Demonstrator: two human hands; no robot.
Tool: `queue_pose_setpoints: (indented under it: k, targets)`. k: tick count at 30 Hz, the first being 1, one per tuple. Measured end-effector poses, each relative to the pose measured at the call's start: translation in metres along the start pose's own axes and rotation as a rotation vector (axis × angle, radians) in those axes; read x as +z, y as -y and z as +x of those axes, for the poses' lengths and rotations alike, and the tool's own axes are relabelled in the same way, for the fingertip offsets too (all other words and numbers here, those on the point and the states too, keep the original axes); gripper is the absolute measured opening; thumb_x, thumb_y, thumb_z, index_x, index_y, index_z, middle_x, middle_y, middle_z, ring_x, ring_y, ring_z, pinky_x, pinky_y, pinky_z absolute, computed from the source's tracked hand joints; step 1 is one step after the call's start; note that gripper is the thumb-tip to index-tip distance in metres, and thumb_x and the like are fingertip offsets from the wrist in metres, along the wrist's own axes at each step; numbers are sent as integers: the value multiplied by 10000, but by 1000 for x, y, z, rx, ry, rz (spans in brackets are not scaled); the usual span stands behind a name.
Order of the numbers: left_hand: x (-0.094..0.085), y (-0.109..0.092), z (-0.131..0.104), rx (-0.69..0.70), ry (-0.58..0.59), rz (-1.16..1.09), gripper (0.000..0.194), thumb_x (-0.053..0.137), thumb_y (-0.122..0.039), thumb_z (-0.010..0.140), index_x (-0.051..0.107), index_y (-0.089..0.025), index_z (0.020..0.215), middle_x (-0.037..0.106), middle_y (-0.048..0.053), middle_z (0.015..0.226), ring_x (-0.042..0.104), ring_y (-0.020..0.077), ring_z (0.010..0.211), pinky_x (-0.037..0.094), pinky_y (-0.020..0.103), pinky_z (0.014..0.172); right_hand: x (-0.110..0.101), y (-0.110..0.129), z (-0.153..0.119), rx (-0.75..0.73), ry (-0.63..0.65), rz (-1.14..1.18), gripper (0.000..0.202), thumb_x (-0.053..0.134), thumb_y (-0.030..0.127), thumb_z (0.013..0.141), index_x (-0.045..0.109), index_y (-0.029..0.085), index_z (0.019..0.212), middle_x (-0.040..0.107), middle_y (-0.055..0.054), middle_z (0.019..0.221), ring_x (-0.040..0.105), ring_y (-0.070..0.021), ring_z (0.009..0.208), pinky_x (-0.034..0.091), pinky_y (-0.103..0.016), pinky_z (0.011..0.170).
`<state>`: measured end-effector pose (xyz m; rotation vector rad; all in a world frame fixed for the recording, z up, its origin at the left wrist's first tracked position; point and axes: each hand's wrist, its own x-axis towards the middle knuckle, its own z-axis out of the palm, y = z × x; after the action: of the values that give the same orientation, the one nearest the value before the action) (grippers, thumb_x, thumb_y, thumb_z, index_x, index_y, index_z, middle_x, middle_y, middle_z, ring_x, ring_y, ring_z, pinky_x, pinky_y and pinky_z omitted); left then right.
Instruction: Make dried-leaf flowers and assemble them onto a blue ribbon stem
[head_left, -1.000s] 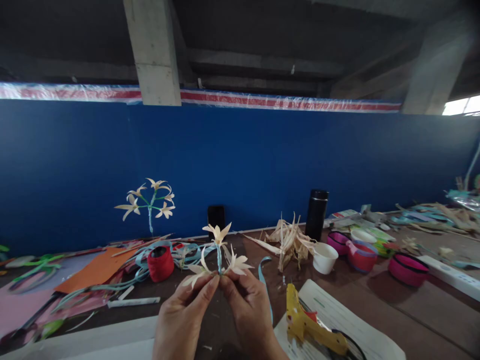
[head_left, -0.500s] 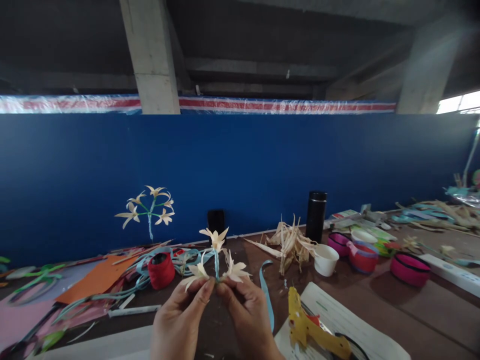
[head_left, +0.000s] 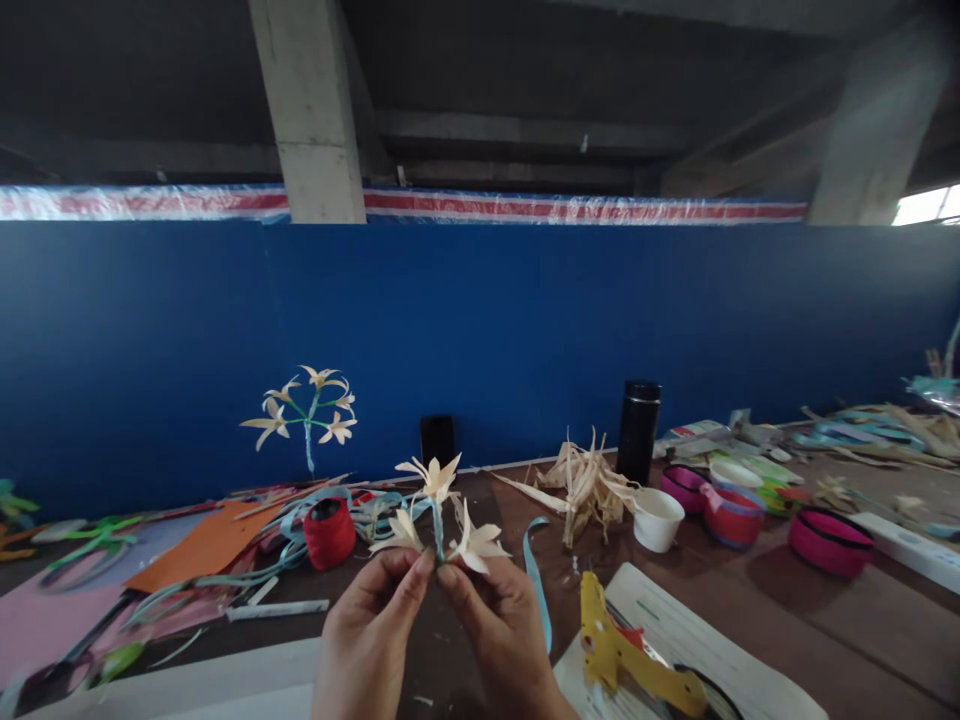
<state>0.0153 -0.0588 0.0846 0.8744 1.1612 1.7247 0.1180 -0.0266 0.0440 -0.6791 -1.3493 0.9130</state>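
Note:
In the middle of the head view, just above the table, my left hand (head_left: 375, 625) and my right hand (head_left: 499, 630) pinch a small spray of cream husk-like flowers (head_left: 436, 482) between thumbs and fingers. One flower stands upright on a light-blue wrapped stem (head_left: 439, 525). Another flower leans out by my left fingers, and a third spreads over my right fingers. My thumbs nearly meet at the base of the stem, where the fingers hide the joint. Right of my right hand lies a light-blue ribbon strip (head_left: 537, 580).
A yellow glue gun (head_left: 615, 655) rests on a printed sheet (head_left: 697, 640) at right. Beyond are dried husks (head_left: 589, 490), a white cup (head_left: 658, 520) and a black flask (head_left: 638, 430). At left stand a red spool (head_left: 330, 540), orange paper (head_left: 202, 545) and a finished-looking flower spray (head_left: 309, 425).
The whole scene has shifted slightly right in view as the head turned a little. Both hands keep their pinch on the flower spray, which stands nearly the same.

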Motion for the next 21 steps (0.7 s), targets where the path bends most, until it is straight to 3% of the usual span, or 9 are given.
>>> queue_pose_setpoints:
  k: [5,12,15,21]
  targets:
    - [0,0,-1,-12,-5,-22,332,795,-404,524,603,-162,646,647,-18,620,571,130,572,436,204,558,0,0,1,-12,0,7,180,652,301,771,675,151,675,578,-18,703,523,-154,687,425,-230,617]
    - [3,4,-1,-2,-54,-104,337,824,-372,471,624,-159,640,668,0,609,639,192,657,469,220,542,1,1,1,-21,-30,-35,234,649,315,768,645,136,617,538,-5,652,486,-133,628,394,-211,555]
    - [3,8,-1,-10,-83,-127,336,833,-363,455,642,-161,645,689,6,623,655,205,691,491,230,578,1,0,0,8,-22,31,204,653,305,768,654,139,648,568,-12,674,506,-136,635,411,-213,568]
    - [-2,14,2,-3,-37,-136,335,838,-367,457,686,-154,667,706,19,658,658,214,779,511,240,677,2,9,1,24,-6,137,183,650,304,770,683,136,706,603,-31,697,527,-154,660,436,-240,601]
